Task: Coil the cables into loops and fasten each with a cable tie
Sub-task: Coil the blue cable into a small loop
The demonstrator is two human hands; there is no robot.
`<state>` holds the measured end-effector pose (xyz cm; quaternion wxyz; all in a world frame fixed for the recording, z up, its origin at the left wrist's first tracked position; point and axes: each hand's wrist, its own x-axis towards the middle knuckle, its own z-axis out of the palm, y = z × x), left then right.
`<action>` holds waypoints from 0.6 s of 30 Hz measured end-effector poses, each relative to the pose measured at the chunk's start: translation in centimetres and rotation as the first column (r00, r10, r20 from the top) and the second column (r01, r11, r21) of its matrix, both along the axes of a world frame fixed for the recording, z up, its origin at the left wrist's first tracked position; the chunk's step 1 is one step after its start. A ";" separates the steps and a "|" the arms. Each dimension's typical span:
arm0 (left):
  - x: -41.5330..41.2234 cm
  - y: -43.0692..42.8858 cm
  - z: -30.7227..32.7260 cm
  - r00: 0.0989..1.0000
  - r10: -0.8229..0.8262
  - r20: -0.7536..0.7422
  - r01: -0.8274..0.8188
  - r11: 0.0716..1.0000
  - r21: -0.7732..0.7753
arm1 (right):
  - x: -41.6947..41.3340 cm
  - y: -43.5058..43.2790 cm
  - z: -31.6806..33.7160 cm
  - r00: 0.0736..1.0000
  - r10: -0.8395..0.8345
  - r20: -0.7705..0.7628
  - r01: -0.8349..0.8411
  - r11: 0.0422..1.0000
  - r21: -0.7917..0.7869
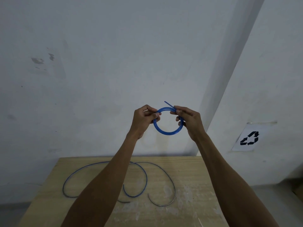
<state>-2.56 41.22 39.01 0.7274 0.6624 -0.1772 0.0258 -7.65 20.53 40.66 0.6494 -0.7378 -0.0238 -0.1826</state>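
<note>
A blue cable coiled into a small round loop [167, 132] is held up in the air in front of the wall, well above the table. My left hand [144, 119] pinches the loop's left side between thumb and fingers. My right hand [188, 120] grips the right side, and a short free end [168, 104] sticks up past its fingertips. Two more blue cables lie loose on the wooden table [193, 185] below: one in a wide curl at the left [72, 175], one in an open curve at the right [170, 177]. No cable tie is visible.
The table stands against a white wall. A paper sheet with a black recycling symbol [250, 138] is stuck on the wall at the right. My forearms cross over the table's middle and hide parts of the loose cables.
</note>
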 end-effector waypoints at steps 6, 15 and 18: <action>-0.1 -1.3 -0.5 1.000 -0.014 -0.023 0.013 0.999 -0.039 | -0.3 -0.2 0.4 1.000 -0.016 0.001 0.016 1.000 0.004; -0.6 -2.3 -0.8 1.000 -0.026 -0.011 0.026 0.999 -0.019 | -0.6 -2.0 0.2 0.991 0.098 -0.087 -0.102 0.994 -0.032; -0.9 -2.6 -0.7 1.000 -0.012 -0.014 0.012 1.000 -0.014 | -0.9 -2.1 0.1 0.987 0.130 -0.095 -0.133 0.991 -0.031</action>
